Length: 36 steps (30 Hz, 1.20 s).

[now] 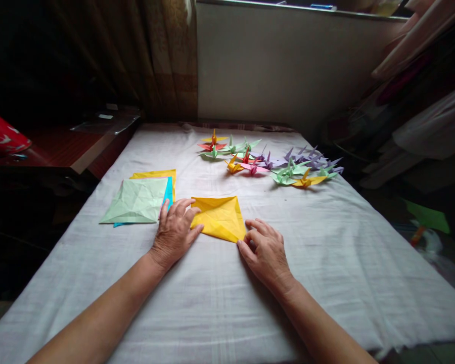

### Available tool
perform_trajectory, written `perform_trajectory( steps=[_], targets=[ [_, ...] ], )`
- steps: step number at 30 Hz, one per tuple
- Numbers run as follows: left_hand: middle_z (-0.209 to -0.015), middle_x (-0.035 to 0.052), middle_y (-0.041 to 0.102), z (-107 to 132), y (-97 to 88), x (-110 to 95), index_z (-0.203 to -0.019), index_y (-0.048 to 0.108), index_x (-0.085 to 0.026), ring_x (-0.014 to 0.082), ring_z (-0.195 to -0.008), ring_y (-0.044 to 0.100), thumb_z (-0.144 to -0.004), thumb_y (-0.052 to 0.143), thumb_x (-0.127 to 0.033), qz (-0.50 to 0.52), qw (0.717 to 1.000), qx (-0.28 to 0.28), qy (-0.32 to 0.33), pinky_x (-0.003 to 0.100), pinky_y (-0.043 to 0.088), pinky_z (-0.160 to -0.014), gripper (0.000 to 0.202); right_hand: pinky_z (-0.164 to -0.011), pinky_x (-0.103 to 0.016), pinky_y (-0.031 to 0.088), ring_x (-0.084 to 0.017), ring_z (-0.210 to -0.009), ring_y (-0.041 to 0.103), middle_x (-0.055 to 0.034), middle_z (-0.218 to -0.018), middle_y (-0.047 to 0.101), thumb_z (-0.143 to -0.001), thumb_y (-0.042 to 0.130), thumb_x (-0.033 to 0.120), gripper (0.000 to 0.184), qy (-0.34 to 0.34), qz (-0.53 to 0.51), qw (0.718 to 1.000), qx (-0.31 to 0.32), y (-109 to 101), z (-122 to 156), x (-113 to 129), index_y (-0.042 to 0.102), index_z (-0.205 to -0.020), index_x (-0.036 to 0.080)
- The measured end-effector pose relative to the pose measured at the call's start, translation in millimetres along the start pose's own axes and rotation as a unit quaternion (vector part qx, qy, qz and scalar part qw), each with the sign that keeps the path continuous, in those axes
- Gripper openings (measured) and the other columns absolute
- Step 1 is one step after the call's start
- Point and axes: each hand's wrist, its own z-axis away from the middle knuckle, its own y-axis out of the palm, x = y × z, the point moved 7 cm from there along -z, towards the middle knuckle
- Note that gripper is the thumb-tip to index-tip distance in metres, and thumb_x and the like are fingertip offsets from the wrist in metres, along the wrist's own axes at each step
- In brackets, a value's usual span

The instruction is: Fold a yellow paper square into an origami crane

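A folded yellow paper square (220, 217) lies on the white cloth (212, 303) in front of me. My left hand (174, 232) rests flat at its left corner, fingers spread and touching the paper's edge. My right hand (265, 250) sits at the paper's near right corner, with thumb and fingertips pinching or pressing that corner. To the left lies a stack of creased sheets, pale green (136, 201) on top of blue (169, 194) and yellow (155, 175).
Several finished paper cranes (273, 162) in orange, green, pink, purple and yellow stand at the far side of the cloth. A dark wooden table (60, 146) is at the left, a curtain and wall behind, and hanging fabric at the right.
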Motion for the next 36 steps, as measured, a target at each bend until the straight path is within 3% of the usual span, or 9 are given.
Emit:
perform_trajectory(
  steps=[4,7,14,26,29,32,36],
  targets=[
    [-0.118,0.0039,0.071,6.5,-4.9,-42.0,-0.098,0.071,-0.023,0.0249,-0.118,0.06,-0.094,0.053,-0.017,-0.004,0.987,-0.004,0.161,0.051,0.032,-0.115,0.02,-0.1,-0.047,0.036,-0.031,-0.124,0.052,-0.0088,-0.123,0.067,-0.082,0.062,0.025,0.011,0.004,-0.004,1.0,0.002,1.4,0.0,-0.8,0.06,-0.072,0.022],
    [-0.12,0.006,0.071,14.8,4.5,-60.6,-0.115,0.068,-0.019,0.0229,-0.115,0.063,-0.098,0.049,-0.025,0.04,0.979,0.047,0.196,0.046,0.039,-0.112,0.027,-0.101,-0.048,0.036,-0.031,-0.124,0.052,-0.0087,-0.123,0.067,-0.082,0.063,0.025,0.011,0.004,-0.005,1.0,0.001,1.1,0.1,-0.9,0.06,-0.072,0.023],
    [-0.137,0.0113,0.061,26.8,23.0,-59.6,-0.132,0.059,-0.015,0.0273,-0.13,0.053,-0.1,0.043,-0.038,0.065,0.973,0.126,0.181,0.049,0.042,-0.111,0.042,-0.101,-0.048,0.036,-0.03,-0.124,0.052,-0.009,-0.123,0.066,-0.082,0.062,0.024,0.01,0.001,-0.008,1.0,0.0,-0.2,-1.2,0.1,0.059,-0.072,0.023],
    [-0.14,0.0103,0.058,25.1,23.0,-56.5,-0.136,0.055,-0.018,0.0274,-0.133,0.05,-0.099,0.045,-0.037,0.097,0.967,0.159,0.172,0.049,0.04,-0.113,0.043,-0.103,-0.048,0.035,-0.029,-0.123,0.052,-0.009,-0.121,0.066,-0.083,0.06,0.023,0.01,-0.006,-0.014,1.0,0.002,-2.5,-1.1,1.6,0.058,-0.073,0.023],
    [-0.141,0.0104,0.058,25.8,23.8,-55.3,-0.137,0.054,-0.018,0.027,-0.135,0.049,-0.099,0.046,-0.037,0.108,0.967,0.161,0.164,0.049,0.039,-0.114,0.044,-0.103,-0.048,0.035,-0.028,-0.123,0.052,-0.0097,-0.121,0.066,-0.084,0.059,0.023,0.002,-0.002,-0.029,1.0,-0.005,-3.2,-0.8,-0.2,0.06,-0.082,0.023],
    [-0.141,0.0102,0.057,25.8,23.9,-54.8,-0.138,0.053,-0.018,0.0266,-0.135,0.048,-0.099,0.047,-0.036,0.112,0.967,0.163,0.158,0.048,0.038,-0.115,0.044,-0.104,-0.048,0.034,-0.027,-0.126,0.051,-0.0089,-0.123,0.065,-0.085,0.058,0.022,0.013,-0.003,-0.046,0.999,-0.001,-2.0,-0.9,-2.1,0.063,-0.097,0.024],
    [-0.141,0.0094,0.057,25.5,24.4,-55.0,-0.137,0.054,-0.019,0.0264,-0.134,0.049,-0.099,0.047,-0.037,0.105,0.967,0.175,0.154,0.048,0.038,-0.114,0.043,-0.105,-0.051,0.031,-0.028,-0.13,0.048,-0.0055,-0.127,0.063,-0.087,0.056,0.018,0.016,-0.011,-0.04,0.999,0.034,1.9,-1.7,-1.1,0.069,-0.089,0.028]
  ],
)
